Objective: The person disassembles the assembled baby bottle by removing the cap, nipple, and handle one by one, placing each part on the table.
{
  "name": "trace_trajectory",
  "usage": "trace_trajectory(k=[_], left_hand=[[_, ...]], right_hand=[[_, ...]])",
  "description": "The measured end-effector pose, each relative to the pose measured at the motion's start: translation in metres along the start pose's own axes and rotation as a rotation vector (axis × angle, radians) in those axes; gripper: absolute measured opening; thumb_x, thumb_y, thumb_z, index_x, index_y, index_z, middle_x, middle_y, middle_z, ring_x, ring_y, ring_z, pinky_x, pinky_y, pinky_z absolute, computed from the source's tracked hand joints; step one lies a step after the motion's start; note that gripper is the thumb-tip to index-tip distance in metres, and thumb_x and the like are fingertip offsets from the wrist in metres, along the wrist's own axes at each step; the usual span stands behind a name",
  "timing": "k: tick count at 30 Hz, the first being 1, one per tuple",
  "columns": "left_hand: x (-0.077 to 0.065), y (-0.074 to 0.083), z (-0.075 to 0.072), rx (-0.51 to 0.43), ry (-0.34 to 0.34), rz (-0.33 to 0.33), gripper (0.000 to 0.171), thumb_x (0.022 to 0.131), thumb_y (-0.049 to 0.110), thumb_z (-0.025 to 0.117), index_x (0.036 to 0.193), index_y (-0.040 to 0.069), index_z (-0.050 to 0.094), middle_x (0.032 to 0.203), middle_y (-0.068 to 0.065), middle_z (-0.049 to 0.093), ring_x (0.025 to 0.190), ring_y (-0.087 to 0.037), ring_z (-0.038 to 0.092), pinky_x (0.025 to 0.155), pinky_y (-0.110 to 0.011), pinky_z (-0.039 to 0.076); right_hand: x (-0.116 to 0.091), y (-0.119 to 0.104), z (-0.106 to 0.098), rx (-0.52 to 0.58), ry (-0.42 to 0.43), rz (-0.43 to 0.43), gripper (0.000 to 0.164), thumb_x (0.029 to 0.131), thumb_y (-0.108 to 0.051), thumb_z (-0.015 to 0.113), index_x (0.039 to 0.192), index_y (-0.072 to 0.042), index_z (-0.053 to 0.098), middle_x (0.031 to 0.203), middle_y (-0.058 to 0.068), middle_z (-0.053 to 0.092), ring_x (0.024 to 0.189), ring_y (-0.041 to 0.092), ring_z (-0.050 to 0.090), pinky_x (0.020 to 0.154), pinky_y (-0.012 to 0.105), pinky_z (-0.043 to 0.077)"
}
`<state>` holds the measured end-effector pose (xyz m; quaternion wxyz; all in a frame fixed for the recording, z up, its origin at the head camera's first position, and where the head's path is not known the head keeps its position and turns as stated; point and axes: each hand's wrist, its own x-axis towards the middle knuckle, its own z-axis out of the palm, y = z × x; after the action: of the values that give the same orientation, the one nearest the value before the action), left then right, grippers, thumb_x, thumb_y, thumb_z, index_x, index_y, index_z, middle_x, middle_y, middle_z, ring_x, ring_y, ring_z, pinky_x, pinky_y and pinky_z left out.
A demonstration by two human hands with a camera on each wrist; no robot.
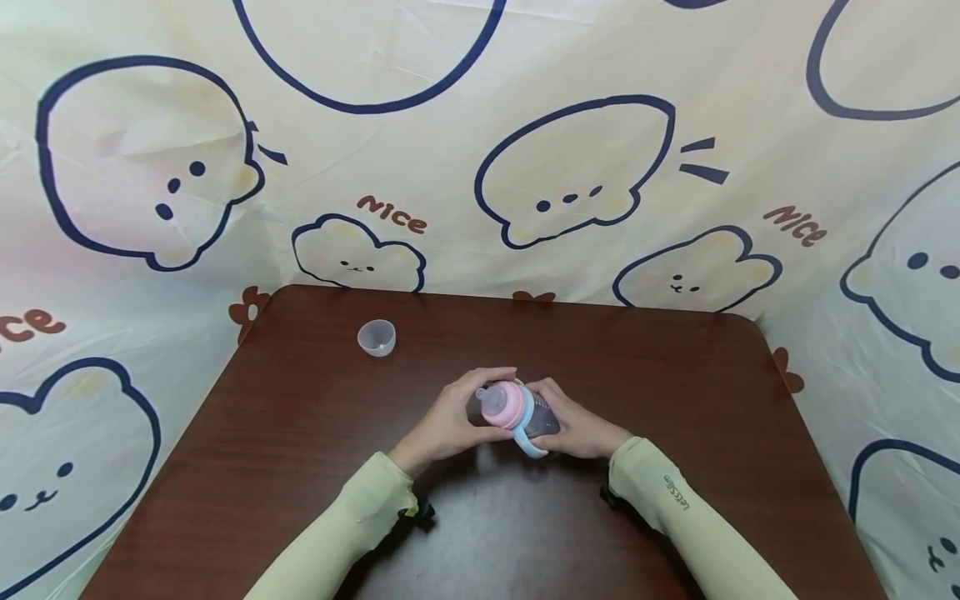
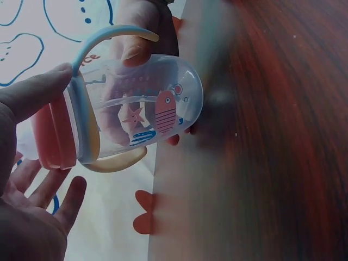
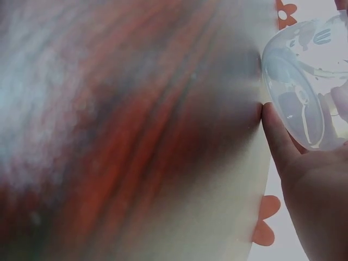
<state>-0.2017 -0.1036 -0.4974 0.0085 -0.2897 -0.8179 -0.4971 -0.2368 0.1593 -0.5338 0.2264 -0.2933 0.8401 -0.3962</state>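
A clear baby bottle (image 1: 542, 419) with a pink collar and a pale blue two-handled ring is tilted on its side between both hands. My left hand (image 1: 455, 419) grips the bottle at the pink collar (image 2: 54, 133), its thumb against the ring in the left wrist view. Around the bottle's body curls my right hand (image 1: 576, 423), which holds it near the base. A pink striped fish and a starfish are printed on the clear wall (image 2: 147, 109). In the right wrist view the rounded base (image 3: 296, 103) lies against the right hand's fingers.
A small translucent cup-shaped cap (image 1: 377, 338) stands at the back left of the dark brown table (image 1: 315, 400). Behind the table hangs a cream cloth (image 1: 450, 167) with cartoon drawings.
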Motion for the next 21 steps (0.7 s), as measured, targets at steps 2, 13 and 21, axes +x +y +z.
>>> trace_trajectory(k=[2, 13, 21], left_hand=[[0.0003, 0.0001, 0.0000, 0.011, 0.007, -0.004, 0.081, 0.075, 0.024, 0.095, 0.146, 0.026, 0.056, 0.140, 0.006, 0.062, 0.125, -0.013, 0.058, 0.106, -0.041, 0.049], [-0.0013, 0.0028, 0.0041, 0.007, 0.060, -0.033, 0.070, 0.073, 0.029, 0.097, 0.135, 0.021, 0.066, 0.129, 0.011, 0.065, 0.117, -0.011, 0.059, 0.099, -0.038, 0.052], [-0.0023, 0.0011, 0.0066, -0.025, 0.086, -0.051, 0.075, 0.070, 0.030, 0.098, 0.136, 0.018, 0.064, 0.130, 0.007, 0.063, 0.117, -0.012, 0.059, 0.099, -0.036, 0.052]], right_hand=[[0.0000, 0.0005, 0.0000, 0.001, -0.001, -0.002, 0.076, 0.090, -0.023, 0.079, 0.151, -0.023, 0.034, 0.142, 0.002, 0.037, 0.130, 0.023, 0.043, 0.109, 0.048, 0.040], [-0.0001, 0.0031, 0.0033, -0.003, 0.005, -0.021, 0.073, 0.090, -0.025, 0.078, 0.150, -0.023, 0.035, 0.140, 0.001, 0.038, 0.128, 0.020, 0.044, 0.106, 0.045, 0.041], [-0.0004, 0.0019, 0.0020, -0.002, 0.011, -0.020, 0.074, 0.089, -0.024, 0.079, 0.149, -0.023, 0.035, 0.140, 0.001, 0.037, 0.128, 0.021, 0.044, 0.107, 0.046, 0.041]])
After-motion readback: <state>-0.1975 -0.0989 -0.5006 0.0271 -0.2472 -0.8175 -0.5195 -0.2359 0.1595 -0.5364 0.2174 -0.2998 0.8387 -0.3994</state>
